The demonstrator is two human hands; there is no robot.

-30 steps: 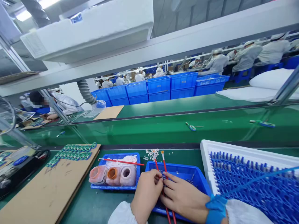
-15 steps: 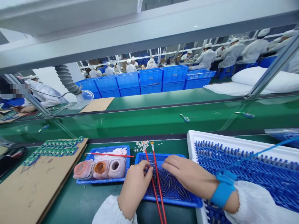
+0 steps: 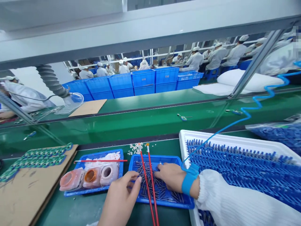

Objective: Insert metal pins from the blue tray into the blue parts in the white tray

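A blue tray (image 3: 172,158) holds many thin dark metal pins (image 3: 162,192). Over its left edge is my left hand (image 3: 121,196), thumb and forefinger drawn close in a pinch; anything between them is too small to make out. My right hand (image 3: 171,177), with a blue wrist strap (image 3: 188,183), reaches into the tray. Its fingers are bent down together among the pins, and what they grip is hidden. Between the hands, two red-handled brushes (image 3: 145,175) lie across the tray, bristles at the far end, beside small white bits (image 3: 135,148).
At left, another blue tray (image 3: 91,190) carries three small bottles (image 3: 90,177) and a red stick (image 3: 101,161). Green circuit boards (image 3: 47,157) lie on cardboard (image 3: 35,194). A white foam tray (image 3: 184,141) of blue parts flanks my right arm. A coiled blue cord (image 3: 249,114) crosses above it.
My right hand has dipped deeper among the pins, its fingers now bent. My left hand has drawn back toward the tray's left edge. The view has swung to the right.
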